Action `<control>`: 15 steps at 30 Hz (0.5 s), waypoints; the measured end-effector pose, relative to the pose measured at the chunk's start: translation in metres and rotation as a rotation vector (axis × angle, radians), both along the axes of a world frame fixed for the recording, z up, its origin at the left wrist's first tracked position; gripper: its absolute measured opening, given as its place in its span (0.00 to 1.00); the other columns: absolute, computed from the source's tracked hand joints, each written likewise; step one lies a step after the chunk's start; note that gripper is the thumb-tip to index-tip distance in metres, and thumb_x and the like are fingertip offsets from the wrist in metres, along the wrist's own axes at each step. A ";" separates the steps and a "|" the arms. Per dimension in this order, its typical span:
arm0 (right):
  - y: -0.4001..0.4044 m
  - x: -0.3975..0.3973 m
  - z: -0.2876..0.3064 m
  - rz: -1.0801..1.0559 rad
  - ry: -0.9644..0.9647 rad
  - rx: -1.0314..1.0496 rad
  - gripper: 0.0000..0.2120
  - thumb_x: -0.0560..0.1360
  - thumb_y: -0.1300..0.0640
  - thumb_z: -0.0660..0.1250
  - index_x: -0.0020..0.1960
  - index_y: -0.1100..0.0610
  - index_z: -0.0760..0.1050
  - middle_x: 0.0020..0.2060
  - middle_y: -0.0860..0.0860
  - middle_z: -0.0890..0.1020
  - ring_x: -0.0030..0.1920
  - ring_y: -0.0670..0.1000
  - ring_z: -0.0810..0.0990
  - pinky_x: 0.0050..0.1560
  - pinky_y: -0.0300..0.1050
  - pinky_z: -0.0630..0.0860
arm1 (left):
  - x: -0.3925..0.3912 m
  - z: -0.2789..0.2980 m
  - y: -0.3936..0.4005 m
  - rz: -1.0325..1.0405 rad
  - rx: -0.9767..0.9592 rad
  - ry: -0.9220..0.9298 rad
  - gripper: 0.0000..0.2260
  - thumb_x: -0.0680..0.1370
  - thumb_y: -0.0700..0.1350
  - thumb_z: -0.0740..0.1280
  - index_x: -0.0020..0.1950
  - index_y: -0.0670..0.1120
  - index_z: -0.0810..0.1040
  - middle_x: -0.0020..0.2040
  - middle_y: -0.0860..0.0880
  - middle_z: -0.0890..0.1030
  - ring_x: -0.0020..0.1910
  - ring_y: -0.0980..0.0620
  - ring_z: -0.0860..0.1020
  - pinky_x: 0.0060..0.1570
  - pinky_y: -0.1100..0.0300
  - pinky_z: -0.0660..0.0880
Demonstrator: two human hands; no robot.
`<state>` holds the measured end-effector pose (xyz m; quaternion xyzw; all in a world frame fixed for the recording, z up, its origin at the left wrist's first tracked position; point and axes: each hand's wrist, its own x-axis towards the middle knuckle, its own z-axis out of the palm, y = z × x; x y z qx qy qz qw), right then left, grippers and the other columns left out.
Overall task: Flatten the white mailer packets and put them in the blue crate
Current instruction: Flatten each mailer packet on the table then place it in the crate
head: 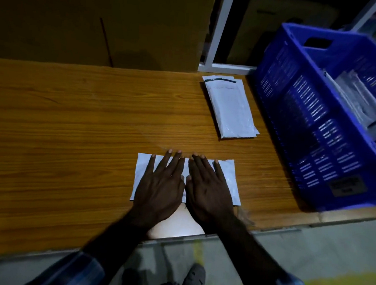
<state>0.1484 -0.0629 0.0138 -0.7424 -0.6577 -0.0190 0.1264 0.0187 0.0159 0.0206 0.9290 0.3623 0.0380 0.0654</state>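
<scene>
Mid-task: left hand (160,185) and right hand (210,188) press flat, fingers straight, grip on nothing, on one white mailer (230,181) at table (69,119) 6 o'clock. Stack (230,109) at 1 o'clock waits. Blue crate (311,113) at 3 o'clock already holds some packets.

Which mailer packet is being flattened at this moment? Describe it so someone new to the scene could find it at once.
Start at the wooden table and go to its near edge, left of the blue crate. The white mailer packet lies there crosswise. Unlike the stack of packets farther back beside the crate, it lies alone, with the left hand and right hand pressed flat on it.
</scene>
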 end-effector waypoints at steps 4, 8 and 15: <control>-0.006 0.012 0.003 -0.055 0.016 0.013 0.25 0.84 0.51 0.51 0.76 0.64 0.64 0.76 0.58 0.64 0.78 0.56 0.59 0.76 0.61 0.56 | -0.015 -0.002 0.008 -0.009 -0.010 -0.027 0.25 0.82 0.53 0.48 0.77 0.44 0.64 0.77 0.46 0.64 0.77 0.46 0.59 0.74 0.42 0.57; -0.016 0.027 0.003 -0.155 0.044 -0.061 0.28 0.85 0.46 0.45 0.80 0.59 0.53 0.80 0.54 0.52 0.80 0.52 0.46 0.78 0.58 0.45 | -0.050 -0.006 0.026 0.081 -0.065 -0.010 0.31 0.81 0.60 0.40 0.80 0.47 0.53 0.79 0.51 0.54 0.79 0.51 0.51 0.76 0.47 0.43; -0.028 0.052 0.019 -0.323 0.270 -0.261 0.36 0.81 0.37 0.39 0.80 0.59 0.43 0.80 0.55 0.45 0.80 0.52 0.42 0.77 0.53 0.36 | -0.078 0.003 0.038 0.120 -0.115 -0.054 0.34 0.79 0.65 0.40 0.80 0.47 0.51 0.80 0.50 0.52 0.79 0.52 0.48 0.75 0.46 0.39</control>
